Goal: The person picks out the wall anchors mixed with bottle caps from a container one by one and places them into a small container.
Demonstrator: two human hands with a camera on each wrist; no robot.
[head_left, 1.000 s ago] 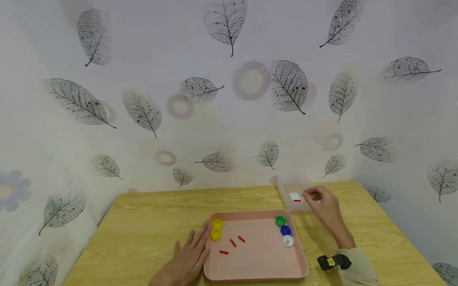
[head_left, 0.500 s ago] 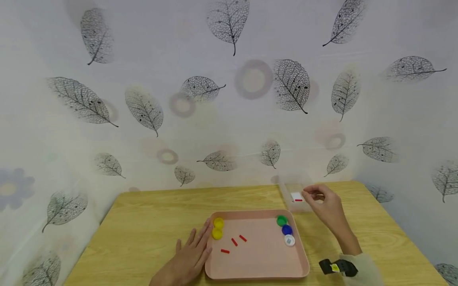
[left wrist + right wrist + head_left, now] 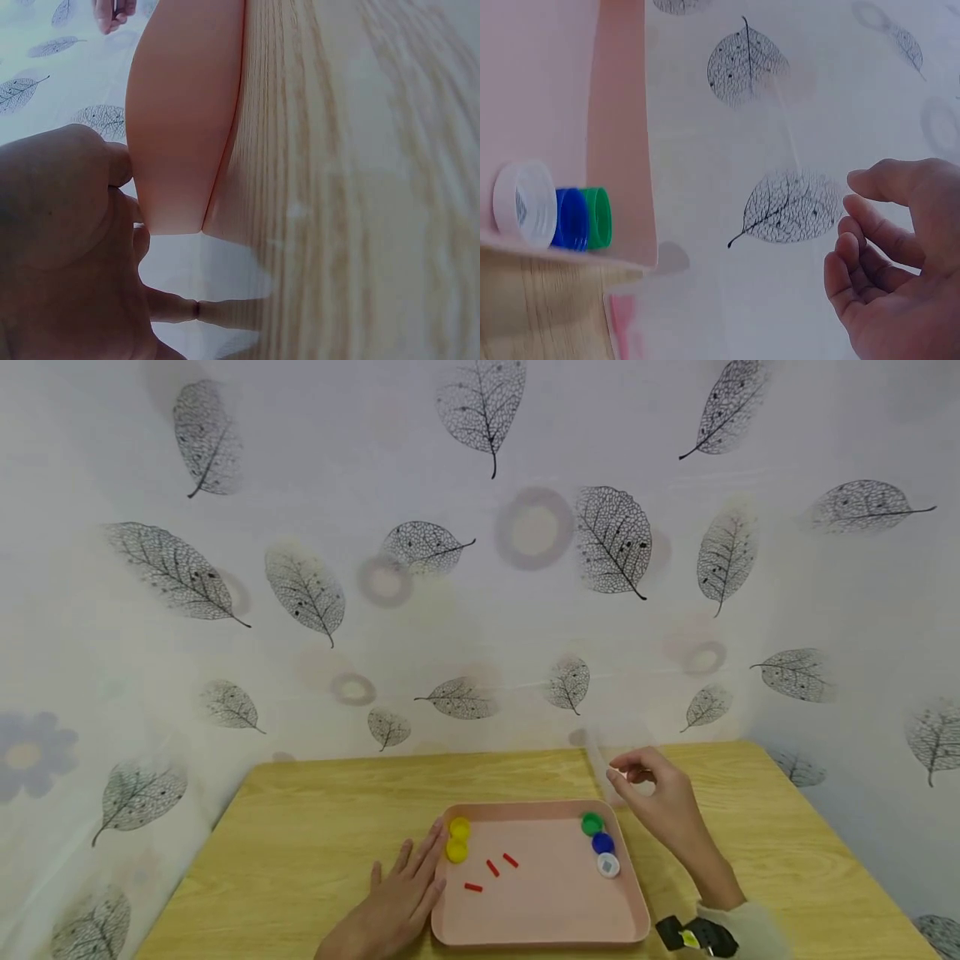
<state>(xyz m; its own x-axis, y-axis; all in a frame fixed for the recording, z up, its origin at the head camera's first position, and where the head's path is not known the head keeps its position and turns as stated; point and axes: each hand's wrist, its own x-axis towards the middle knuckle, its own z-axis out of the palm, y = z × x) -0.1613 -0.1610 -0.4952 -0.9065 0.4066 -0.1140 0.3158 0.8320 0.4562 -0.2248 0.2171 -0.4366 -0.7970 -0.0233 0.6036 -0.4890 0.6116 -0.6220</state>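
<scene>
Three red sticks [image 3: 492, 867], two yellow caps [image 3: 457, 850], one green cap [image 3: 592, 824], one blue cap [image 3: 603, 843] and one white cap [image 3: 608, 865] are held in the pink tray [image 3: 547, 910]. Its left rim is touched by the left hand [image 3: 390, 900], fingers extended. The right hand [image 3: 663, 802] is poised at the translucent box [image 3: 596, 760], fingers loosely curled, thumb and forefinger parted; the box's contents are hidden.

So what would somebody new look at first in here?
Probably the big dark leaves on the pale wall. Then the pink tray on the table, holding yellow caps at left, a green cap, blue cap and white cap at right, and three red sticks between.
</scene>
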